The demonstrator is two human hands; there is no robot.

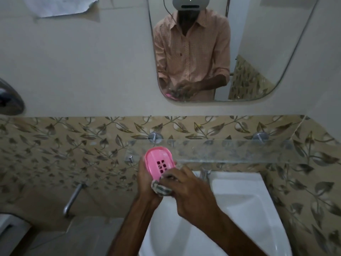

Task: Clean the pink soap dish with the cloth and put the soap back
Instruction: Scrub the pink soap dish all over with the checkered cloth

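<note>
Right hand fingers pinching striped cloth against pink soap dish, left hand fingers gripping dish above sink.

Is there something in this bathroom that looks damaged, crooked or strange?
Yes, one thing: the sheet of paper on the wall at the upper left has a torn, curling lower edge. Otherwise nothing stands out. The left hand holds the pink soap dish tilted while the right hand wipes it with the cloth above the white sink.

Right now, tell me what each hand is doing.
Left hand: closed around the pink plastic soap dish.
Right hand: closed on the striped grey cloth, pressing it to the dish.
</note>
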